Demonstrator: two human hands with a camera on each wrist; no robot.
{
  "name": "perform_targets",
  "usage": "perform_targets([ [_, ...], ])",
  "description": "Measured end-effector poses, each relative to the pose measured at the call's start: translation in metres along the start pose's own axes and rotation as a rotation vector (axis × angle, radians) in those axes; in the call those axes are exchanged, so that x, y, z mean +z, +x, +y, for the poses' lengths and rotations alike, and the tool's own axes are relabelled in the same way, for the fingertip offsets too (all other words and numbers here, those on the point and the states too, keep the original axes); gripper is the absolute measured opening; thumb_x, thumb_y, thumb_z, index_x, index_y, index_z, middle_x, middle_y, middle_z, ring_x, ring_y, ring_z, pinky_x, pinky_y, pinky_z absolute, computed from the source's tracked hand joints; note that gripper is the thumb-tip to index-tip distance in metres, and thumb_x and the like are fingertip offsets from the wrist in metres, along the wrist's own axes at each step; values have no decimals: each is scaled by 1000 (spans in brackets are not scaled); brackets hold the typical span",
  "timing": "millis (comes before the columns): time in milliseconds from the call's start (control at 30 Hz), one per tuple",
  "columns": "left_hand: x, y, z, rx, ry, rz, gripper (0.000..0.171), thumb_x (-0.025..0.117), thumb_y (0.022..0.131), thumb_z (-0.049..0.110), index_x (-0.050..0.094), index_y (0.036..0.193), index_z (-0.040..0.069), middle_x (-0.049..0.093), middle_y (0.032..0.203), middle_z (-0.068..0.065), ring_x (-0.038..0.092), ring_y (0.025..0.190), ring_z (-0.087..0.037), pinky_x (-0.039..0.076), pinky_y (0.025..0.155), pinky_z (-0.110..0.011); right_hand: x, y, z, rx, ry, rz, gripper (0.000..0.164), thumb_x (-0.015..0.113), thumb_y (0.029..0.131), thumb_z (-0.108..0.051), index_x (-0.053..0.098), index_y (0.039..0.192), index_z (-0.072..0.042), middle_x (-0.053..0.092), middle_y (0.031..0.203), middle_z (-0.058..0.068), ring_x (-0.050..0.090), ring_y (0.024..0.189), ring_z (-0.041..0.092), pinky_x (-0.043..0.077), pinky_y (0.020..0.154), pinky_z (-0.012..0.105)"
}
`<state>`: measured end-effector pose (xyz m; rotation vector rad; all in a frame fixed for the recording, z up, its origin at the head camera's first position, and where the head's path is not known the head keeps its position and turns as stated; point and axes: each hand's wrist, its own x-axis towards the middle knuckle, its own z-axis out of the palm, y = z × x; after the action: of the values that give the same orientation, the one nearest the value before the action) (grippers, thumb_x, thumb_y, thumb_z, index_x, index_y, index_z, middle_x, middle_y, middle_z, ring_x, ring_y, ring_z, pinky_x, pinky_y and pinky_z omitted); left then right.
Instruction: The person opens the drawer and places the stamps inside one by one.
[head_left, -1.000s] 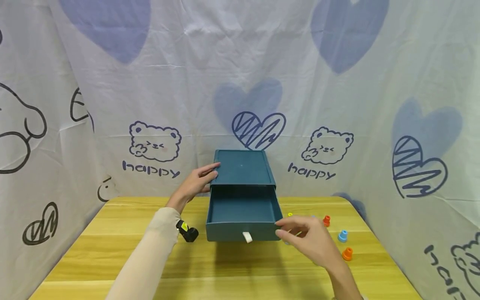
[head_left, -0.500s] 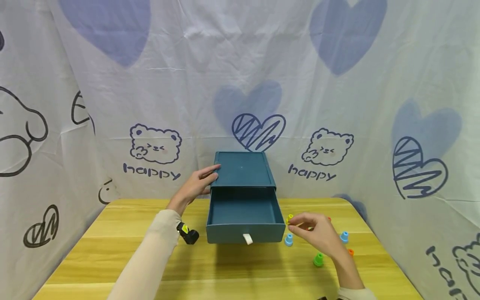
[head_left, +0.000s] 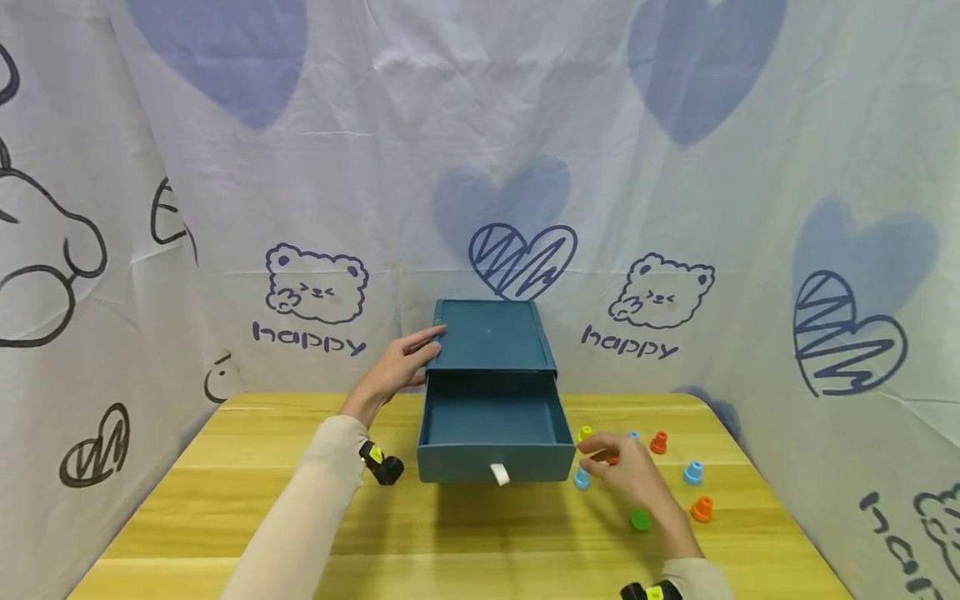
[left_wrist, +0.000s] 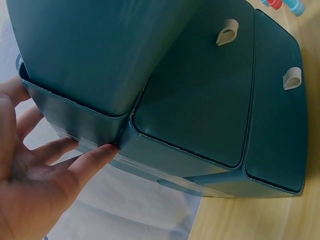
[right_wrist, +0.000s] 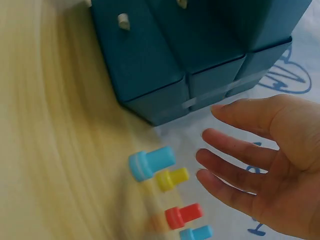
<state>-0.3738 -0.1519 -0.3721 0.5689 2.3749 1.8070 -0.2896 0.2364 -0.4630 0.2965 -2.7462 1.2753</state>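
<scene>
A dark teal drawer cabinet (head_left: 491, 335) has its top drawer (head_left: 495, 464) pulled out, and a white loop tab hangs from the drawer front. My left hand (head_left: 393, 371) rests against the cabinet's left side near the top edge. Its fingers (left_wrist: 92, 160) touch the side wall in the left wrist view. My right hand (head_left: 622, 471) hovers right of the drawer front with loosely bent fingers and nothing in them. Below and around it stand small stepped plastic pegs, among them a light blue peg (head_left: 582, 478), a yellow peg (right_wrist: 171, 178) and a red peg (right_wrist: 183, 215).
More pegs lie to the right: an orange peg (head_left: 702, 509), a red one, blue ones, and a green peg (head_left: 640, 520) partly behind my right forearm. The wooden table (head_left: 247, 492) meets a printed cloth backdrop (head_left: 390, 183). Two lower drawers appear shut in the left wrist view.
My right hand has moved right, away from the drawer's front right corner, and now hovers by the pegs. My left hand keeps its place. The head view has shifted slightly.
</scene>
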Motion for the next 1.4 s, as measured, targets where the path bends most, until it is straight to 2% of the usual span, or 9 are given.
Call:
perform_targets([
  [167, -1, 1, -1, 4, 7, 8, 53, 48, 111, 35, 38, 161, 21, 24, 172, -14, 30, 155, -42, 40, 116, -65, 7, 2, 9, 28, -10, 23, 21, 76, 92, -8, 77, 113, -6, 76, 117, 11, 73, 104, 26, 60, 93, 45],
  [433, 0, 1, -1, -2, 13, 5, 54, 48, 110, 36, 38, 161, 22, 25, 171, -14, 31, 155, -41, 40, 116, -64, 15, 0, 23, 0, -3, 17, 22, 75, 91, -4, 75, 113, -3, 76, 115, 17, 71, 106, 34, 61, 90, 45],
  [700, -1, 3, -2, 10, -9, 7, 54, 48, 111, 35, 39, 161, 20, 26, 171, -14, 30, 156, -41, 40, 116, -65, 23, 1, 29, 13, -5, 28, 34, 74, 89, 3, 70, 123, 2, 73, 117, 22, 72, 103, 36, 62, 89, 45],
  [933, -3, 3, -1, 8, -22, 15, 54, 48, 110, 35, 38, 161, 21, 24, 172, -14, 31, 155, -42, 40, 116, -65, 30, 6, 30, 38, -40, 43, 32, 76, 86, 5, 72, 118, 1, 75, 110, 20, 74, 97, 33, 63, 83, 43],
  [1167, -2, 2, -1, 12, -16, 18, 55, 48, 110, 37, 38, 161, 22, 25, 172, -14, 31, 155, -41, 40, 116, -65, 33, 7, 31, 27, -76, 61, 27, 76, 84, 7, 74, 110, -1, 76, 100, 14, 73, 89, 27, 63, 77, 39],
  [1400, 0, 0, -4, 7, -11, 20, 55, 48, 110, 38, 38, 161, 22, 25, 171, -14, 33, 154, -42, 41, 115, -65, 35, 3, 30, 15, -79, 68, 19, 75, 85, 8, 76, 101, -2, 77, 98, 11, 72, 87, 23, 63, 77, 37],
])
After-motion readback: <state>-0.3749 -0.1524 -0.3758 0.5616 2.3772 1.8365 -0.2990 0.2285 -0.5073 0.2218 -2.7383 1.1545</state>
